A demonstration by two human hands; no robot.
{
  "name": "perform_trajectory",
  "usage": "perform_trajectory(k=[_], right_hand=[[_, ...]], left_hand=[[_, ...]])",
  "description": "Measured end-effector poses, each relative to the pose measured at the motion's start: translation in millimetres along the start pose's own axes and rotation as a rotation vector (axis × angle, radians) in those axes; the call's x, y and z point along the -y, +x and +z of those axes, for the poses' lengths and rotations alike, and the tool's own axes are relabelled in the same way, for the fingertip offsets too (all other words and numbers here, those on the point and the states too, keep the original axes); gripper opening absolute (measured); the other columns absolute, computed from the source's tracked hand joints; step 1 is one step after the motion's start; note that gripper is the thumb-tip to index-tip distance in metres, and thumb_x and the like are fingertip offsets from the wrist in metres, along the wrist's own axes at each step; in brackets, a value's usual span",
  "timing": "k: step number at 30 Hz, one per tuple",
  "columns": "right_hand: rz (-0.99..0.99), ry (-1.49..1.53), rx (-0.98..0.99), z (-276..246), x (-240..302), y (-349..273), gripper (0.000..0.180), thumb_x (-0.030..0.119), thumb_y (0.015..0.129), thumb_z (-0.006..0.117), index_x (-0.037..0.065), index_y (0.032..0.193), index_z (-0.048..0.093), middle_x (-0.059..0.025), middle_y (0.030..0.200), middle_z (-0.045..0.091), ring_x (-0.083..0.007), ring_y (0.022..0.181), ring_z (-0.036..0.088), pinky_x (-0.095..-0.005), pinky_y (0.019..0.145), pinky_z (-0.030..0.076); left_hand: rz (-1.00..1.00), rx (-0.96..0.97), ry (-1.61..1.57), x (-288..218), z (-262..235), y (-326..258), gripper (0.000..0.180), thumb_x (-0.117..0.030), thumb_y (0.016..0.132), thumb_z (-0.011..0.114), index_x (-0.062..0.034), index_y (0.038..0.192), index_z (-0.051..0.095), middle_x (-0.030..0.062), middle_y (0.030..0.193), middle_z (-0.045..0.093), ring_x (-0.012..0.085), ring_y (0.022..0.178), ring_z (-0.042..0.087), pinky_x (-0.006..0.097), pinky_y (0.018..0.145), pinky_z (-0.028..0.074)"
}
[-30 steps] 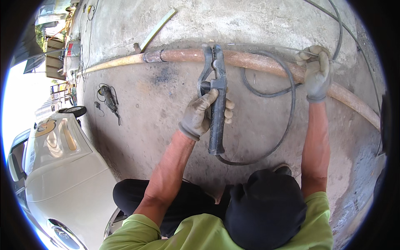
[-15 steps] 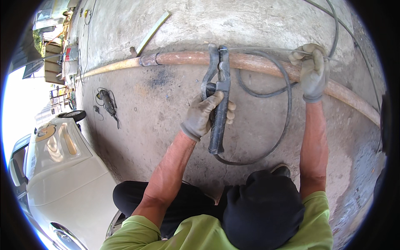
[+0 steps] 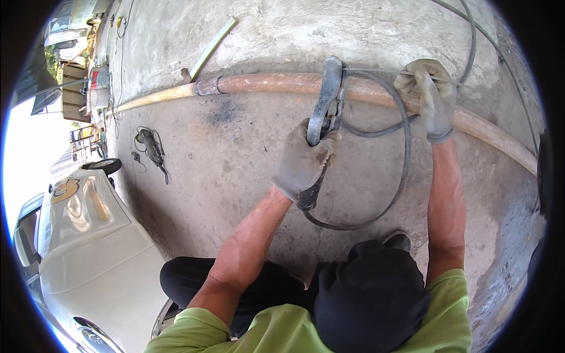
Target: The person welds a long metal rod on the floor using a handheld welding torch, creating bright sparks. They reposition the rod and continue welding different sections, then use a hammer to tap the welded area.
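1. Since the earlier frame: left hand [image 3: 305, 157] riding slightly higher on the welding electrode holder [image 3: 325, 112], tilting its head up onto the rusty pipe [image 3: 282, 83]; right hand [image 3: 431, 97] shifting a little along the same pipe.
2. Left hand, gloved, closing in a fist around the holder's handle, with the clamp end touching the top of the pipe, about midway along its visible length on the concrete floor [image 3: 235, 153].
3. Right hand, gloved, curling over the pipe further toward the right edge of the floor and pinching a thin rod [image 3: 376, 72] that is lying along the pipe toward the holder.
4. Black cable [image 3: 400, 165] looping from the holder's tail across the concrete and back up under the right hand.
5. Angle grinder [image 3: 150, 148] lying idle near the left edge of the floor, well apart from both hands.
6. Judging progress: holder and rod meeting at the pipe, but no arc, glow or fresh bead showing, so seemingly only setting up, with any joining not yet done.
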State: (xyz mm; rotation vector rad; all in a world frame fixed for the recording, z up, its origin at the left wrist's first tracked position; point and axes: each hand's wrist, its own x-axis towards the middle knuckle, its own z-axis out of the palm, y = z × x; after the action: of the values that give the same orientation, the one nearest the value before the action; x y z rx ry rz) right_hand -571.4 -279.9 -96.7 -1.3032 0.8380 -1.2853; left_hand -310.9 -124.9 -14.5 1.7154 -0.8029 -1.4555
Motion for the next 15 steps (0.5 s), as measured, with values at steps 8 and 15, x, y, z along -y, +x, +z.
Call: perform_trajectory(k=[8, 15], right_hand=[[0.020, 0.100, 0.005, 2.3, 2.3, 1.7, 0.026, 0.016, 0.117, 0.053, -0.005, 0.121, 0.068, -0.0150, 0.099, 0.077, -0.0209, 0.091, 0.075, -0.0337, 0.081, 0.062], [0.024, 0.105, 0.037, -2.4, -4.2, 3.6, 0.029, 0.019, 0.118, 0.054, -0.005, 0.125, 0.070, -0.0166, 0.102, 0.080, -0.0207, 0.091, 0.079, -0.0322, 0.080, 0.065]], left_hand=[[-0.061, 0.089, -0.167, -18.6, 13.8, 11.8, 0.029, -0.026, 0.111, 0.073, -0.0010, 0.123, 0.063, 0.0148, 0.095, 0.075, 0.0218, 0.074, 0.076, 0.036, 0.065, 0.066], [-0.046, 0.074, -0.150, -16.0, 4.4, 18.4, 0.031, -0.027, 0.111, 0.073, -0.0011, 0.125, 0.061, 0.0158, 0.096, 0.076, 0.0226, 0.075, 0.077, 0.036, 0.065, 0.066]])
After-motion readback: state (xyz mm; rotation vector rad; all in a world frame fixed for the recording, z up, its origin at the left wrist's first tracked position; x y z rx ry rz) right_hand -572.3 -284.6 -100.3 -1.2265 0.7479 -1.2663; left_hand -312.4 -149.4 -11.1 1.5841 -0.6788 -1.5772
